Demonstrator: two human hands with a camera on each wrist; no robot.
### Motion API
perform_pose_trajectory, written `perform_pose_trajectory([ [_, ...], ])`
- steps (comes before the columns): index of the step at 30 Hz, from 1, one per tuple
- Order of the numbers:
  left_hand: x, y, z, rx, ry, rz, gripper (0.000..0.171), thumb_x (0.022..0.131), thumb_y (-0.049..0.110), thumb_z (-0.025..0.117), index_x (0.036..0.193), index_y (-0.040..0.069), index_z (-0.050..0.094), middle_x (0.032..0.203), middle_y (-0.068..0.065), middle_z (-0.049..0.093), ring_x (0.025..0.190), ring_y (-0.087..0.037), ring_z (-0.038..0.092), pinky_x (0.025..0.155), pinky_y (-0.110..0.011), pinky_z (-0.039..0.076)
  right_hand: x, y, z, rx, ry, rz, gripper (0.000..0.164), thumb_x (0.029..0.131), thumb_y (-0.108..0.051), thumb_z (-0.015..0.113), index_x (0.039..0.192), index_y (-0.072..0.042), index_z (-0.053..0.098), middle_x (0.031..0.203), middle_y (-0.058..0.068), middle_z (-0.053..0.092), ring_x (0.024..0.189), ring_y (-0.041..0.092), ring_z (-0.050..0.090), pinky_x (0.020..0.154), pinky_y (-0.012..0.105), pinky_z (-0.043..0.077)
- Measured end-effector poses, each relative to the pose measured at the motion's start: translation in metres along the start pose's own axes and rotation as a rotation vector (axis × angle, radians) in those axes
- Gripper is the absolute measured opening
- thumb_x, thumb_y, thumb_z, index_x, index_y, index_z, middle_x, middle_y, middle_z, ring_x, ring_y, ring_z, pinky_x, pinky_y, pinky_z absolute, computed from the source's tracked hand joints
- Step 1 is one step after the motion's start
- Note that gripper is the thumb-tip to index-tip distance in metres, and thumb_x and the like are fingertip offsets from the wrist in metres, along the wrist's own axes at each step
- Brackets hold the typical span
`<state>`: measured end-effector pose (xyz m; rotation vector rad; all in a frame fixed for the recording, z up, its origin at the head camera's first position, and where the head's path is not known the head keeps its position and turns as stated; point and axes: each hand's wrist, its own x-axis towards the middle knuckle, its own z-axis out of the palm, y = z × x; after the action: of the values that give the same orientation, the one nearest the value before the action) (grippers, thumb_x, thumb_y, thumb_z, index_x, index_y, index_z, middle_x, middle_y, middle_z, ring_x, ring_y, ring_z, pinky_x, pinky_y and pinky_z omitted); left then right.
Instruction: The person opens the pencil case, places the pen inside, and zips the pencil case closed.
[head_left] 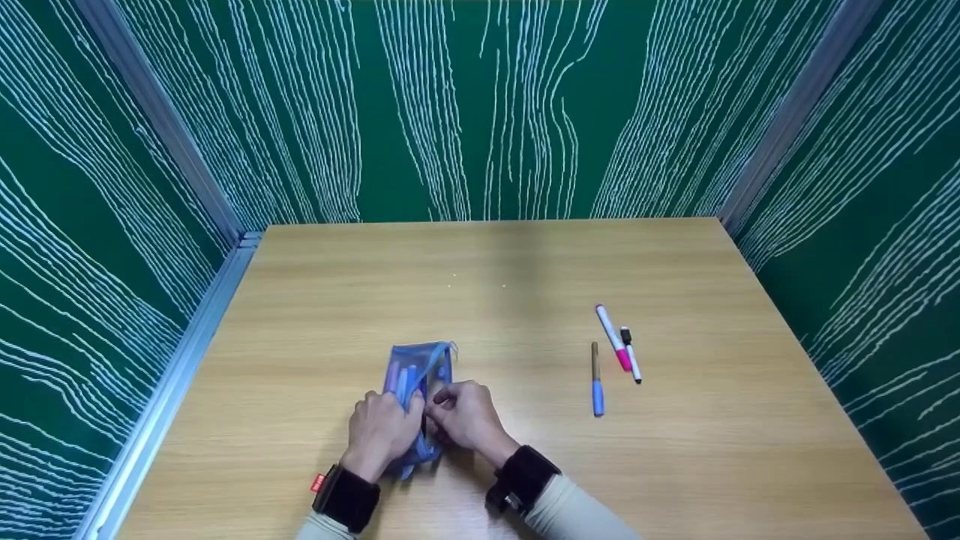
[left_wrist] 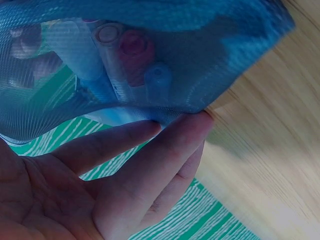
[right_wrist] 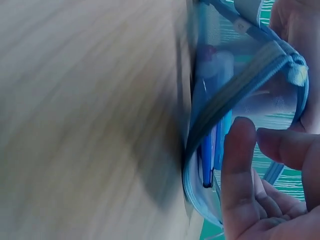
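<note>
A blue mesh zip pencil case point(head_left: 424, 356) lies at the near left of the table, with several pens and markers showing through its mesh. My left hand point(head_left: 384, 427) grips the case from its left side; in the left wrist view, fingertips point(left_wrist: 192, 122) press against the mesh edge. My right hand point(head_left: 469, 416) is at the case's right side. In the right wrist view, the zip edge point(right_wrist: 235, 97) gapes, with a blue pen point(right_wrist: 207, 160) inside the mouth. There the right index finger point(right_wrist: 240, 155) reaches to the opening, thumb tip close by, nothing visible between them.
To the right on the wooden table point(head_left: 337, 292) lie a white marker with pink ends point(head_left: 611, 334), a thin white marker with a black cap point(head_left: 631, 356) and a blue and brown pen point(head_left: 597, 382). Green walls point(head_left: 480, 112) with white lines surround the table.
</note>
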<state>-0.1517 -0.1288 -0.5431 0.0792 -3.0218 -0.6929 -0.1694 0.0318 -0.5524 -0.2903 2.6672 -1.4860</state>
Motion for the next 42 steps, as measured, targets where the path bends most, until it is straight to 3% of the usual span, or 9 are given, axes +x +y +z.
perform_pose_trajectory([
  [10,0.001,0.000,0.000,-0.003,-0.028,-0.013,0.053,0.101,0.045,0.047,0.062,0.010,0.054,0.077,-0.016,0.055,0.066,-0.030,0.055,0.059,-0.047,0.045,-0.002,0.011,-0.019,-0.062,0.051,-0.017,0.022,0.087,-0.020,0.081,0.095,-0.001,0.075,0.064,-0.001,0.069,0.048,0.003,0.060,0.051,0.024,0.051],
  [19,0.000,0.000,0.000,-0.012,-0.031,-0.005,0.054,0.102,0.045,0.046,0.062,0.009,0.054,0.076,-0.015,0.054,0.065,-0.029,0.054,0.058,-0.045,0.045,-0.008,0.023,-0.042,-0.117,0.102,-0.005,0.031,0.088,-0.023,0.081,0.103,0.003,0.074,0.068,-0.003,0.069,0.048,0.002,0.060,0.065,0.029,0.056],
  [26,0.001,0.001,0.000,-0.005,-0.051,-0.023,0.055,0.102,0.046,0.045,0.064,0.008,0.055,0.078,-0.016,0.055,0.068,-0.030,0.054,0.063,-0.047,0.047,-0.014,0.039,-0.062,-0.061,0.134,0.018,0.032,0.088,-0.018,0.080,0.106,0.007,0.071,0.066,-0.002,0.068,0.046,0.006,0.061,0.055,0.026,0.055],
  [34,0.001,0.001,0.000,-0.010,-0.050,-0.027,0.055,0.102,0.047,0.045,0.064,0.009,0.055,0.078,-0.016,0.055,0.068,-0.029,0.054,0.063,-0.045,0.046,-0.019,0.050,-0.087,-0.041,0.168,0.101,0.034,0.089,-0.016,0.079,0.111,0.009,0.069,0.067,0.000,0.067,0.045,0.012,0.062,0.043,0.029,0.051],
  [42,0.002,0.001,-0.002,-0.016,-0.063,-0.033,0.056,0.103,0.047,0.044,0.066,0.007,0.056,0.080,-0.016,0.055,0.070,-0.030,0.054,0.062,-0.046,0.046,-0.019,0.061,-0.113,-0.154,0.237,0.130,0.037,0.089,-0.020,0.079,0.113,0.007,0.070,0.069,0.002,0.068,0.044,0.010,0.060,0.047,0.029,0.052],
])
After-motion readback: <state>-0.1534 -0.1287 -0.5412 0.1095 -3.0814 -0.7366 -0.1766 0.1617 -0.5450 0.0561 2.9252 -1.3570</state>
